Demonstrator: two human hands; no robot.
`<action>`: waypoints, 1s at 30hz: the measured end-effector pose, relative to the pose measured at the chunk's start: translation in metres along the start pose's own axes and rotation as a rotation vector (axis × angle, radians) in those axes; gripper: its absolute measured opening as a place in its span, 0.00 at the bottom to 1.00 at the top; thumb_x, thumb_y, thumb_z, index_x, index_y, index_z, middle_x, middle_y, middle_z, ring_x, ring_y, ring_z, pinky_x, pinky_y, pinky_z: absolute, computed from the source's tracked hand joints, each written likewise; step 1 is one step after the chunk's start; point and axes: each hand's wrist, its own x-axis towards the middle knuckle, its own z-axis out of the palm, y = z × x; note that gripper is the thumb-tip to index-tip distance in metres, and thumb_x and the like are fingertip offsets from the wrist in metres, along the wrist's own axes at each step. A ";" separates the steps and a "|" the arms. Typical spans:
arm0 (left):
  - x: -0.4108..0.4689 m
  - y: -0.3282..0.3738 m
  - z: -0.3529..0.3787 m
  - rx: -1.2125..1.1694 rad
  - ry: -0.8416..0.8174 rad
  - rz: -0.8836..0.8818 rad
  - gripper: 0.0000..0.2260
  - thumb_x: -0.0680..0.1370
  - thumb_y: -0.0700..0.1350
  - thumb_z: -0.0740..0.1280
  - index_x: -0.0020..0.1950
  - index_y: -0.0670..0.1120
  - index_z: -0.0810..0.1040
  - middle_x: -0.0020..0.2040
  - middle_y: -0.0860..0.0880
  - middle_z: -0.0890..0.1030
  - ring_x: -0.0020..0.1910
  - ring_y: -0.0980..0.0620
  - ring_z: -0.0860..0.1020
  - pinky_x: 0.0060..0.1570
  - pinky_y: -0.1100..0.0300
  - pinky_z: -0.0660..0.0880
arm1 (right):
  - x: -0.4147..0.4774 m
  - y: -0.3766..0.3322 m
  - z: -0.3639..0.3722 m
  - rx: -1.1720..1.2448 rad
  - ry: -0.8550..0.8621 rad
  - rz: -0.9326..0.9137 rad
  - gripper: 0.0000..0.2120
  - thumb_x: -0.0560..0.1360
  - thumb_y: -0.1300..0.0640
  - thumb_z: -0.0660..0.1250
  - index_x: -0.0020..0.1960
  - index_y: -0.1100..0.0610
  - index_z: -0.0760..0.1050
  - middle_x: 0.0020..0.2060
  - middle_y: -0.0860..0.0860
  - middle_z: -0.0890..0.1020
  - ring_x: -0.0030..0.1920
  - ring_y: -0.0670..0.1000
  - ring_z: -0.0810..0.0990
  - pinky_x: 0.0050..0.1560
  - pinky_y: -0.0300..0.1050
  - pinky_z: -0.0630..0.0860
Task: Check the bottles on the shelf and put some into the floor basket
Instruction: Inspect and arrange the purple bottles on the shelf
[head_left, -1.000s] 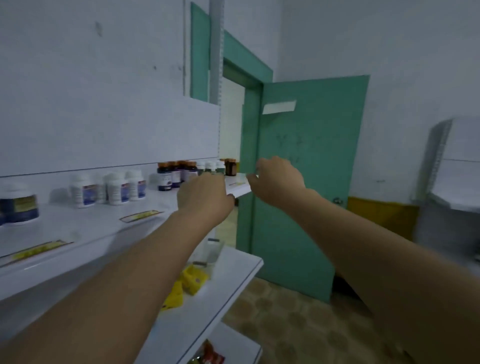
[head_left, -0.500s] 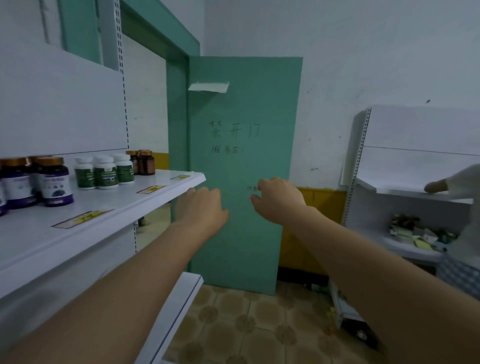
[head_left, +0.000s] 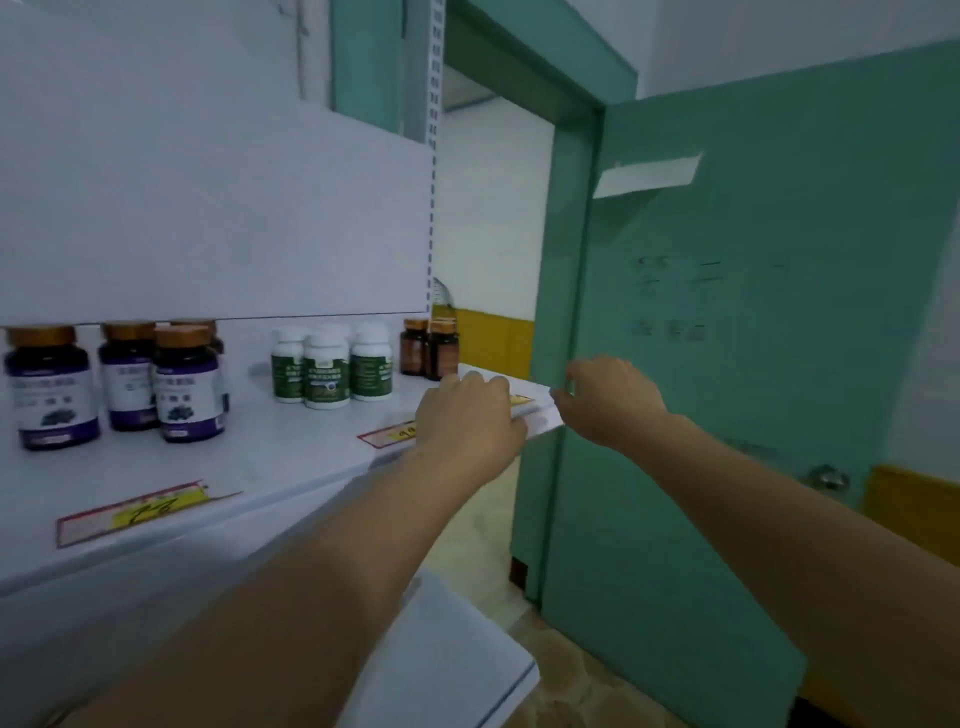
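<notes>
Reaching on from the shelf (head_left: 291, 467) edge, where the left hand (head_left: 467, 423) rests loosely curled and empty and the right hand (head_left: 610, 400) hovers empty at the corner, grip one green-labelled white bottle (head_left: 326, 374), centre-left, around its body; floor basket unseen.

The shelf (head_left: 291, 457) was white, its price tags (head_left: 130, 512) yellow edged in red. Purple-labelled bottles (head_left: 52, 387) wore gold caps; green-labelled bottles (head_left: 326, 376) wore white ones. The door (head_left: 753, 364) was teal.

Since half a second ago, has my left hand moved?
Yes, leftwards: the left hand was before the green door, now it is over the shelf's front corner.
</notes>
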 end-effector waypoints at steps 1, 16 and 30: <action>0.007 -0.008 -0.001 0.026 0.004 -0.049 0.16 0.78 0.54 0.59 0.60 0.46 0.73 0.57 0.44 0.76 0.57 0.43 0.72 0.46 0.54 0.67 | 0.017 -0.008 0.003 0.038 0.019 -0.059 0.17 0.80 0.50 0.56 0.61 0.59 0.73 0.57 0.58 0.76 0.56 0.60 0.74 0.51 0.48 0.73; -0.040 -0.137 -0.072 0.424 -0.046 -0.653 0.21 0.78 0.61 0.57 0.58 0.47 0.73 0.55 0.46 0.77 0.52 0.47 0.74 0.48 0.54 0.73 | 0.074 -0.220 -0.004 0.569 0.096 -0.767 0.17 0.80 0.52 0.57 0.63 0.61 0.71 0.59 0.59 0.74 0.59 0.58 0.73 0.55 0.50 0.72; -0.125 -0.193 -0.095 0.341 -0.211 -0.964 0.24 0.80 0.59 0.52 0.69 0.46 0.69 0.65 0.44 0.73 0.62 0.45 0.72 0.57 0.52 0.71 | 0.057 -0.297 0.011 0.668 -0.062 -0.837 0.15 0.80 0.50 0.58 0.58 0.61 0.72 0.51 0.59 0.77 0.44 0.54 0.73 0.42 0.44 0.68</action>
